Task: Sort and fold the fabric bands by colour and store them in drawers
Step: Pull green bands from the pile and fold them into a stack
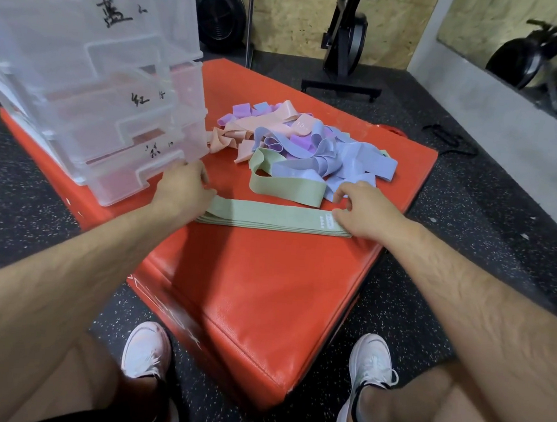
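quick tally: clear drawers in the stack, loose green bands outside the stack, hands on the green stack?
Clear drawers: 4
Loose green bands beside the pile: 1
Hands on the flat green band stack: 2, left hand and right hand
Total: 7

Quick count: two hands, left hand (186, 188) and right hand (366, 208), one on each end of a flat stack of green bands (270, 217); from the edges it looks like four or five layers, can't say exactly. One more green band (285, 185) lies looped just beyond the right hand. Past that sits one mixed pile (308, 140) of blue, purple and pink bands, too tangled to count. Right by the left hand, one clear drawer unit (92, 76) with three labelled drawers showing. Two white shoes below.
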